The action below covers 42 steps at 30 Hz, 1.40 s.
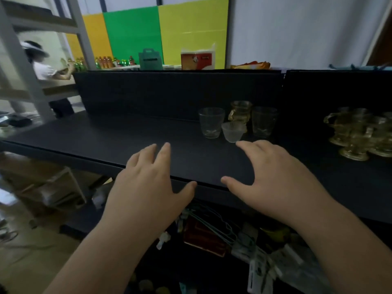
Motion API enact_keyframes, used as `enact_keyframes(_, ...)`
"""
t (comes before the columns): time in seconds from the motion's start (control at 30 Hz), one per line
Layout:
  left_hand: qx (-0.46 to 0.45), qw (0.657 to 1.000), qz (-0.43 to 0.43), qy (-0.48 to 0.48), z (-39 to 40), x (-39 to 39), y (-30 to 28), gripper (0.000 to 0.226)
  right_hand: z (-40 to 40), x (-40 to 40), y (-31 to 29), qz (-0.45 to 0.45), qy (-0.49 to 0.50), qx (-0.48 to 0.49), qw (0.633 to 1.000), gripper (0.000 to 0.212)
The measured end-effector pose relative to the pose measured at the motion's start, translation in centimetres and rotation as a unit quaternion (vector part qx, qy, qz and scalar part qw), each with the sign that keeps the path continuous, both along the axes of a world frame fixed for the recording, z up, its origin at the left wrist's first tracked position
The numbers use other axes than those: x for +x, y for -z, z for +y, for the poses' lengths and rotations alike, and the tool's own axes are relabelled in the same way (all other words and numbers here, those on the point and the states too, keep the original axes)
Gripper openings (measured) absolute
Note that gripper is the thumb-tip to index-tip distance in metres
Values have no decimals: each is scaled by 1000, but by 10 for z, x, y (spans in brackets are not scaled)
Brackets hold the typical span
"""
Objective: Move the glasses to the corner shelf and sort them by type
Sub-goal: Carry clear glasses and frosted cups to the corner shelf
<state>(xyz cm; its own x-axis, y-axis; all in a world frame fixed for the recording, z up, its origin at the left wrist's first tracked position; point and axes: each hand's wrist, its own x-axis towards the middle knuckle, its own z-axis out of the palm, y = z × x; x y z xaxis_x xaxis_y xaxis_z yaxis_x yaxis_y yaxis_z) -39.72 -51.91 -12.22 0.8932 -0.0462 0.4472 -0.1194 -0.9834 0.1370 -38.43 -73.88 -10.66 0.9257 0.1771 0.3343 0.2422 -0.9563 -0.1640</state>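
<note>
Hovering over the front edge of the black shelf (106,134), both hands are empty. The left hand (148,183) is flat, palm down, fingers loosely spread and thumb out to the side. The right hand (273,183) is spread wider, thumb and fingers arched apart as if shaping for a grasp, its fingertips just short of the nearest glassware.

Four pieces stand toward the back of the shelf, right of its middle: a clear tumbler (211,122), a small frosted cup (232,131) just beside and in front of it, an amber mug (240,111) behind, and a second tumbler (264,122) to the right. A cluster of amber mugs (358,134) sits well apart, near the shelf's right end.

All stand upright, mouths up, long axes vertical. The nearer amber mug's handle points left, and in the cluster one handle shows at its left side.

Everything here looks rigid, smooth and breakable, probably light when empty. The tumblers would be best taken around the wall, thumb opposite fingers, below the rim. The frosted cup is small and flared, so a pinch at the rim or a cradle from the side seems safer. The mugs offer handles. Because the four stand close, lifting straight up should avoid knocking a neighbour.
</note>
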Motion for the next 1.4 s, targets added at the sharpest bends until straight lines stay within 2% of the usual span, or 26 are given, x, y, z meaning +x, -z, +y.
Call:
enact_keyframes(0.17, -16, 999, 21, 46, 20, 38, 0, 98, 19, 14, -1, 5, 34, -5, 999, 85)
enact_keyframes(0.4, -31, 995, 43, 86, 6, 116, -10, 96, 13, 59, -3, -3, 79, -21, 997, 84)
enact_keyframes(0.63, 2, 988, 41, 151, -23, 194, -23, 93, 5, 99, -6, 25, 96, -2, 995, 96)
enact_keyframes(0.87, 57, 972, 98, 206, -38, 261, -35, 103, 3, 115, -10, 26, 142, -24, 989, 101)
enact_keyframes(1.07, 82, 951, 143, 261, -45, 289, -38, 108, 9, 119, -14, 31, 170, -45, 984, 98)
enact_keyframes(1.4, 92, 942, 136, 292, -22, 302, -40, 98, 24, 150, -15, 71, 189, -82, 976, 91)
